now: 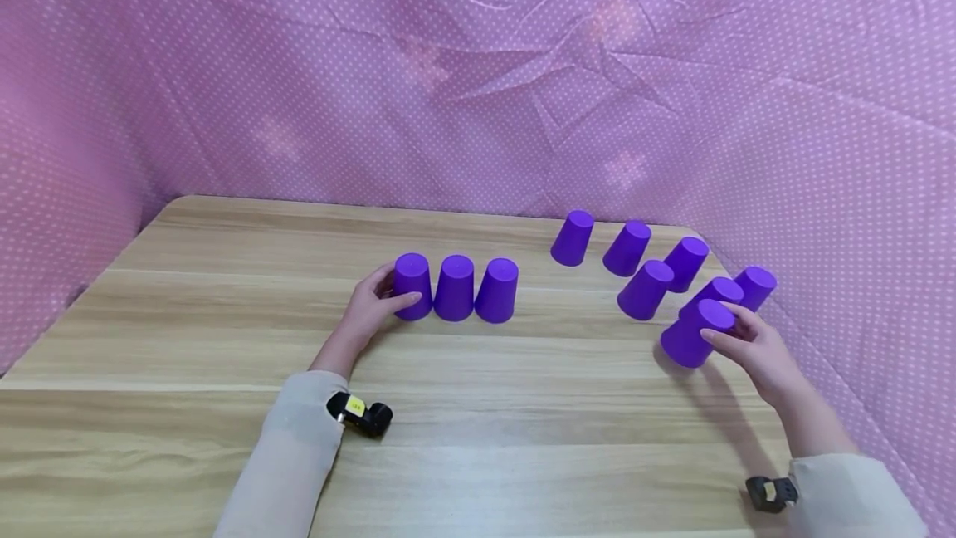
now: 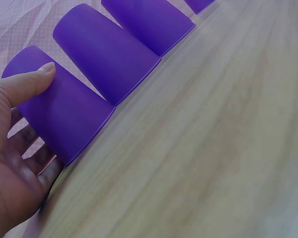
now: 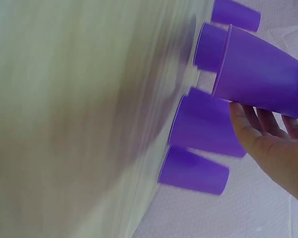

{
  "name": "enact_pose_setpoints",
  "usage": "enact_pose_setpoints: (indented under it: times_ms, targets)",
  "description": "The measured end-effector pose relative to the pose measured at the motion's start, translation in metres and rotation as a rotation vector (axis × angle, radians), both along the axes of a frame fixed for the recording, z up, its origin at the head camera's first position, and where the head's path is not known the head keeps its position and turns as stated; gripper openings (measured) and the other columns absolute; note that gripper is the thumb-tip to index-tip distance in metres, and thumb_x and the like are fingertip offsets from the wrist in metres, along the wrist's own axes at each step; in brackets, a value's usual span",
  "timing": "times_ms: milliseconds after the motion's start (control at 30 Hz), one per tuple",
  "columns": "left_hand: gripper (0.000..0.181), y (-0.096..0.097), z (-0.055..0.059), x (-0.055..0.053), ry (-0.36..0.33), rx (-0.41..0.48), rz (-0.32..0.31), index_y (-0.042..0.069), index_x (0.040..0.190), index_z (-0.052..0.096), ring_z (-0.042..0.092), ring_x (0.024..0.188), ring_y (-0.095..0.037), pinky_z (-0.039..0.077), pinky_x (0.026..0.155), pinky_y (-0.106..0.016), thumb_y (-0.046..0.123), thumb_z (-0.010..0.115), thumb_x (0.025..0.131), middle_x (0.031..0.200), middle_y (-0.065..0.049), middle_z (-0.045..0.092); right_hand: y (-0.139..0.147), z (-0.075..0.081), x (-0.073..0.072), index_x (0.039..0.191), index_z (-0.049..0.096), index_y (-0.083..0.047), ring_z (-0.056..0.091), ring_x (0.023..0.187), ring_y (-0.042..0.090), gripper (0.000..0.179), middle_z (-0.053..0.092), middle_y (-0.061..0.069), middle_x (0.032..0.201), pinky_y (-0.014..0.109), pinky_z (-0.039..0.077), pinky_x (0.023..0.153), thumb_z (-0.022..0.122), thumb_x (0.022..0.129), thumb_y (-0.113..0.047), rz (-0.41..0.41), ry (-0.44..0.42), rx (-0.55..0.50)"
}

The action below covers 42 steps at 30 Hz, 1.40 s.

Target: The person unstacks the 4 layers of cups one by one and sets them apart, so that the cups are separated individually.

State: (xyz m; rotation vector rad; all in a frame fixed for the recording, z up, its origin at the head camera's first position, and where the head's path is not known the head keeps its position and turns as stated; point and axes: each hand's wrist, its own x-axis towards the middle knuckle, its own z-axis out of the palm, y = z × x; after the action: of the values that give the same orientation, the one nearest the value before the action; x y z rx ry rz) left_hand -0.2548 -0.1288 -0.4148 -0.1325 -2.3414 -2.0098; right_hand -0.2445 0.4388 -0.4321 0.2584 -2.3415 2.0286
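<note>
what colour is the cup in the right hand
Purple cup, seen best in the right wrist view.

Leftmost purple cup [image 1: 414, 282] — inverted, standing; nearest purple cup [image 1: 690, 337] — inverted, raised

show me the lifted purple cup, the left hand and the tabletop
Lifted purple cup [image 3: 263, 72], right wrist view, on its side wall.
Left hand [image 1: 368, 308], head view, middle of the hand.
Tabletop [image 1: 538, 422], head view, bare wood.

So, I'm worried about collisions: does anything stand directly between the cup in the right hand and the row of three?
Nothing visible; bare tabletop lies between the held cup and the row. A neighbouring cup stands slightly behind that path.
</note>
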Motion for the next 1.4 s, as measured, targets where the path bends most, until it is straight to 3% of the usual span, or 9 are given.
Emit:
enact_pose_setpoints:
  times_ms: [167, 467, 833, 1100, 1400]
  targets:
    - [0.066, 0.001, 0.003, 0.001, -0.013, 0.021, -0.007, 0.005, 0.129, 0.037, 0.036, 0.115, -0.026, 0.027, 0.097, -0.033, 0.017, 0.069, 0.073, 0.125, -0.017, 0.041, 0.016, 0.003, 0.007, 0.124, 0.039, -0.003, 0.054, 0.095, 0.010, 0.049, 0.054, 0.004, 0.107, 0.024, 0.046, 0.076, 0.057, 0.080, 0.003, -0.026, -0.015, -0.061]
    - [0.062, 0.006, 0.023, 0.014, -0.007, 0.044, -0.012, -0.001, 0.129, 0.035, 0.034, 0.116, -0.031, 0.026, 0.098, -0.037, 0.008, 0.066, 0.075, 0.124, -0.022, 0.039, 0.035, 0.006, 0.011, 0.120, 0.042, -0.006, 0.055, 0.090, 0.005, 0.043, 0.056, 0.000, 0.102, 0.021, 0.047, 0.073, 0.059, 0.080, -0.001, -0.081, -0.045, -0.073]
    - [0.066, 0.001, 0.000, -0.001, -0.006, 0.022, -0.003, 0.006, 0.129, 0.038, 0.036, 0.115, -0.025, 0.028, 0.097, -0.033, 0.018, 0.070, 0.073, 0.124, -0.016, 0.042, 0.051, 0.009, 0.016, 0.122, 0.040, -0.009, 0.055, 0.087, 0.002, 0.050, 0.055, -0.007, 0.100, 0.019, 0.047, 0.070, 0.061, 0.078, -0.002, -0.155, -0.108, -0.092]
    - [0.067, 0.000, 0.000, -0.001, 0.006, 0.024, -0.001, 0.006, 0.129, 0.038, 0.037, 0.115, -0.025, 0.027, 0.097, -0.033, 0.020, 0.070, 0.072, 0.124, -0.016, 0.042, 0.058, 0.010, 0.021, 0.107, 0.047, -0.016, 0.055, 0.082, 0.000, 0.038, 0.057, -0.009, 0.094, 0.018, 0.049, 0.066, 0.063, 0.076, -0.001, -0.217, -0.118, -0.149]
    - [0.066, -0.001, 0.005, 0.001, 0.009, 0.016, 0.001, 0.005, 0.129, 0.037, 0.037, 0.115, -0.026, 0.028, 0.097, -0.033, 0.019, 0.070, 0.073, 0.124, -0.017, 0.042, 0.064, 0.015, 0.027, 0.105, 0.047, -0.018, 0.056, 0.075, -0.001, 0.039, 0.056, -0.011, 0.089, 0.017, 0.048, 0.064, 0.065, 0.075, -0.003, -0.281, -0.137, -0.175]
